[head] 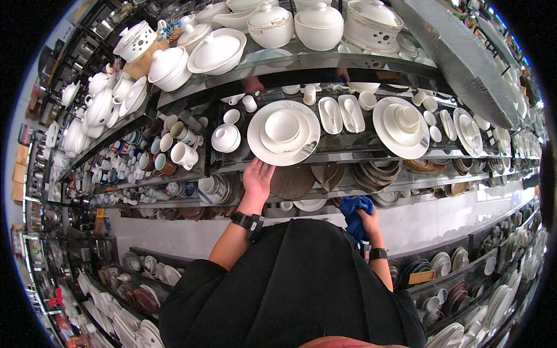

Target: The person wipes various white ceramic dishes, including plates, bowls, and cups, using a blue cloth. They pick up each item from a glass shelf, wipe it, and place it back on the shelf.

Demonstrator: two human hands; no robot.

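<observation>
My left hand is palm up at the near rim of a large white dinner plate on the glass shelf. Its fingertips reach the rim and are partly hidden there, so I cannot tell whether they bear any weight. On that plate sits a smaller plate with a white bowl on it. Lower and to the right, my right hand is shut on a crumpled blue cloth, held in front of the shelf unit. Beside the dinner plate stands a lidded white bowl.
Two spoon dishes and another stacked place setting are to the right. Tureens crowd the upper glass shelf. Mugs stand at left. Below are brown wooden plates. Grey wrapped material hangs over the upper right.
</observation>
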